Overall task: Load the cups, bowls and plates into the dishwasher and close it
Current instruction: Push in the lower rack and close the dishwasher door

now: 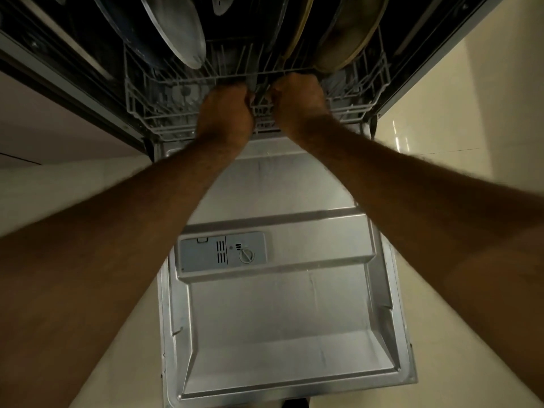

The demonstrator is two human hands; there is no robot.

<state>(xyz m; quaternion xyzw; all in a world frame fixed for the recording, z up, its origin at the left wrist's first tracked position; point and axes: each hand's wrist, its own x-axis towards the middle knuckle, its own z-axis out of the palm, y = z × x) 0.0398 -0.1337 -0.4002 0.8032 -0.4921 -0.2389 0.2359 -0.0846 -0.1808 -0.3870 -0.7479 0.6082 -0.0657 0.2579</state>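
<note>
Here the lower rack [188, 113] is gripped at its front rail by the left hand [228, 110] and right hand [297, 104], both fisted, presumably to slide it inside; plates [176, 28] are stood upright (door [279, 290] down).

No words, brand names or numbers can be read anywhere. The only sign is a small mark of short dark stacked bars on the grey plastic detergent dispenser panel [221, 252], set into the open stainless-steel dishwasher door [282, 343], just above its round grey dial [246, 255].
</note>
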